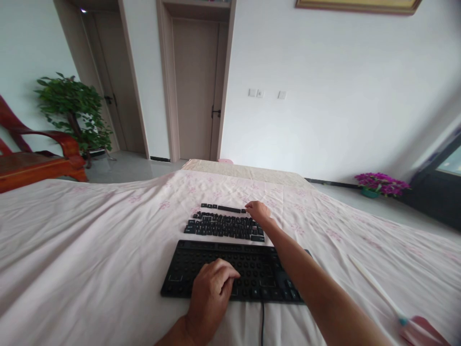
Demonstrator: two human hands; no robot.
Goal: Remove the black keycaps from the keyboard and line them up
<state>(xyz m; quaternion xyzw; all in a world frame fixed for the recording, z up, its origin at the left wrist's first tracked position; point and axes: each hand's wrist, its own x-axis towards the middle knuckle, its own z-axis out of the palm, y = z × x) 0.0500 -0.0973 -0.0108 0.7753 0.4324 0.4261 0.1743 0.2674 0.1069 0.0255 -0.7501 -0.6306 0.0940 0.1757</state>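
A black keyboard point(266, 271) with many of its keycaps off lies on the cloth, its cable running toward me. My left hand point(215, 283) rests over its middle, fingers curled together; whatever they hold, if anything, is hidden. Beyond the keyboard, loose black keycaps point(223, 227) are laid out in rows. The farthest row has a long space bar point(229, 209) with small keycaps at both sides. At that row's right end my right hand point(258, 211) pinches a small black keycap point(244, 211) at its fingertips. My right forearm crosses over the keyboard's right part.
A pale floral cloth point(108, 250) with folds covers the surface. On the right lies a white-handled pink fly swatter point(378, 288). Farther off are a wooden chair point(46, 149), a green plant point(74, 110), purple flowers point(382, 184) and doors point(194, 91).
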